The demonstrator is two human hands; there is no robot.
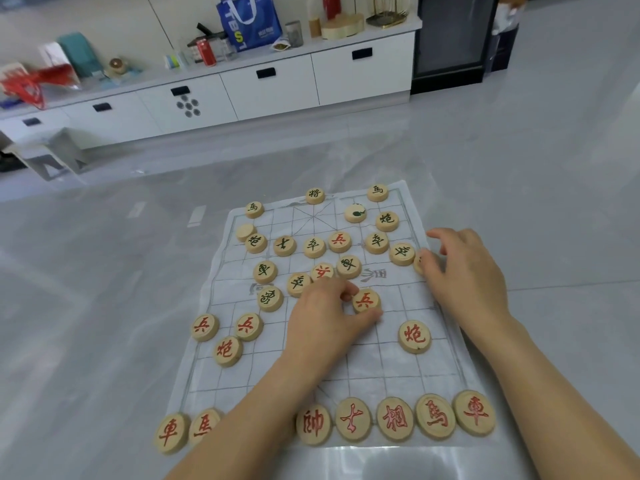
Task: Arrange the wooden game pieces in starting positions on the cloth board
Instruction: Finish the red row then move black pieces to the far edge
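Observation:
A white cloth board [377,362] with a printed grid lies on the grey floor. Round wooden pieces with red or black characters sit on it. Several red pieces line the near edge, among them a red chariot [474,412] at the right corner. My left hand [325,317] pinches a red soldier piece [366,301] near the board's middle between thumb and fingers. My right hand [464,271] is at the board's right edge, fingers curled over a piece [419,262] that is mostly hidden. Black pieces lie scattered over the far half.
A long white low cabinet [270,88] with drawers runs along the back, its top crowded with a blue bag [249,20], a red can and boxes. A dark cabinet [450,39] stands at the back right. A low grey stool [48,154] is at the left.

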